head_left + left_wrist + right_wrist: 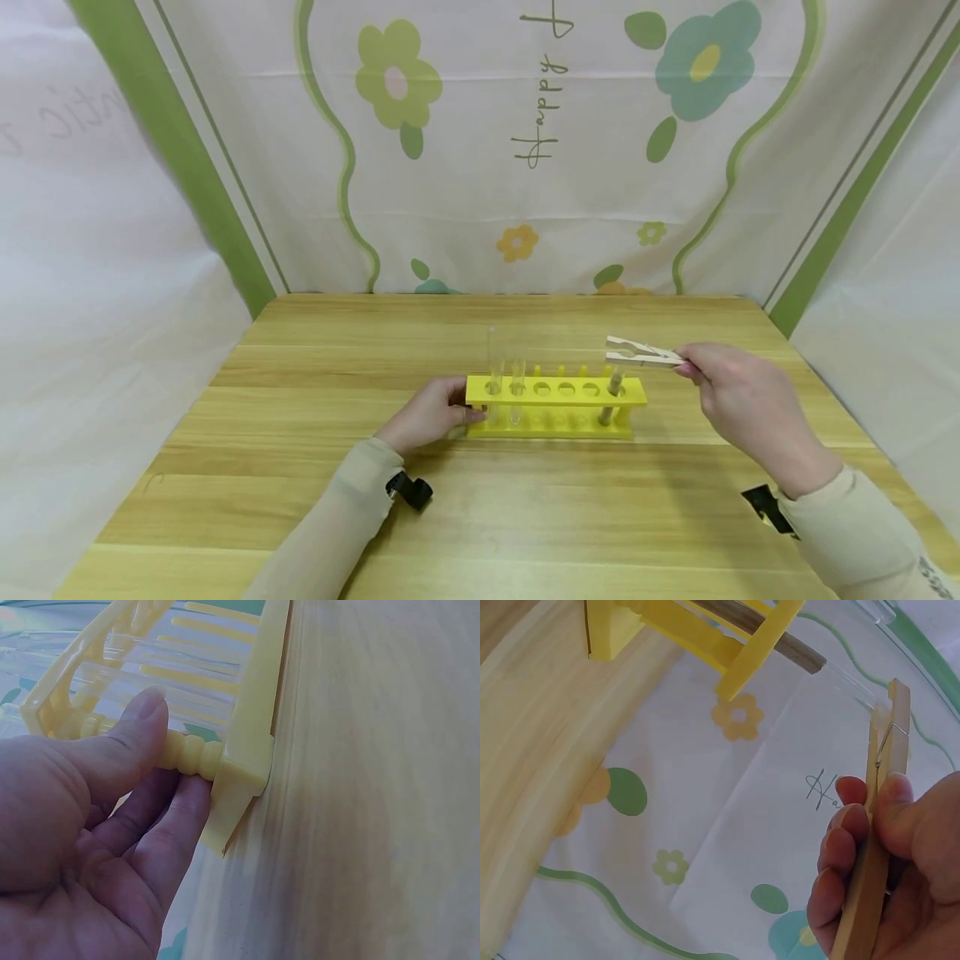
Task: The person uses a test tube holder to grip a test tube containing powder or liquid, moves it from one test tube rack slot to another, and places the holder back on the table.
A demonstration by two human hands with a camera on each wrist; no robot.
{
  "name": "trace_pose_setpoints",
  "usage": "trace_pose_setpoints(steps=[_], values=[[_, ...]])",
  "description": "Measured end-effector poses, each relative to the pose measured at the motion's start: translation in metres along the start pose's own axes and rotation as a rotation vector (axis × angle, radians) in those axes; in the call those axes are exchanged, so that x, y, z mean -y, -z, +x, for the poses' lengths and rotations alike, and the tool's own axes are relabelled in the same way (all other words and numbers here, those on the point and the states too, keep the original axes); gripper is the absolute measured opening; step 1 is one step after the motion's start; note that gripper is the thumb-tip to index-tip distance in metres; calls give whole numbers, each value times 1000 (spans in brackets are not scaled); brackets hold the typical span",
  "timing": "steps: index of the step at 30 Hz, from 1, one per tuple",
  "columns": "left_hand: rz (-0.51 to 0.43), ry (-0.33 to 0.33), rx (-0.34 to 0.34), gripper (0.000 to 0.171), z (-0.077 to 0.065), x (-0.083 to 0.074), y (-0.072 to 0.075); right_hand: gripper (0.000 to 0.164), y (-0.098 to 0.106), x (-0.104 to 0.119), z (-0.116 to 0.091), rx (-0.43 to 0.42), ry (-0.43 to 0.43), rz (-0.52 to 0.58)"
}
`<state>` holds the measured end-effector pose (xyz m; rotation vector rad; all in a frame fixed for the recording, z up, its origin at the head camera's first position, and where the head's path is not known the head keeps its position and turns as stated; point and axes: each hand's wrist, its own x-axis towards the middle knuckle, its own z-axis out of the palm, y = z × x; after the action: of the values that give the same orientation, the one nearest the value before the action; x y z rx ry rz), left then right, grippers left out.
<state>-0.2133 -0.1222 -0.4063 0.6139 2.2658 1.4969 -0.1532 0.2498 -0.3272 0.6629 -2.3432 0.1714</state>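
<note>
A yellow test tube rack (555, 401) stands on the table, its left end post (191, 754) gripped between the thumb and fingers of my left hand (427, 415). Two clear test tubes stand in its left holes, a taller one (494, 358) and a shorter one (518, 372). At the right end is a test tube with grey-brown contents (802, 654). My right hand (750, 408) grips a wooden test tube holder (648, 359), whose tips are at that tube's upper end. Whether the holder's jaws touch the glass, I cannot tell.
The wooden table (525, 508) runs back to a white cloth (450, 183) printed with flowers. White cloth walls (112, 292) flank it on both sides. A black strap with a small camera (411, 490) sits on the left wrist.
</note>
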Motion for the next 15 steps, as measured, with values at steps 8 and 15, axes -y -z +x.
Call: trace_pose_setpoints(steps=[8, 15], values=[[-17, 10, 2, 25, 1, 2, -1, 7, -4, 0, 0, 29, -21, 15], [-18, 0, 5, 27, 2, 2, -1, 10, -7, -1, -2, 42, -15, 24]])
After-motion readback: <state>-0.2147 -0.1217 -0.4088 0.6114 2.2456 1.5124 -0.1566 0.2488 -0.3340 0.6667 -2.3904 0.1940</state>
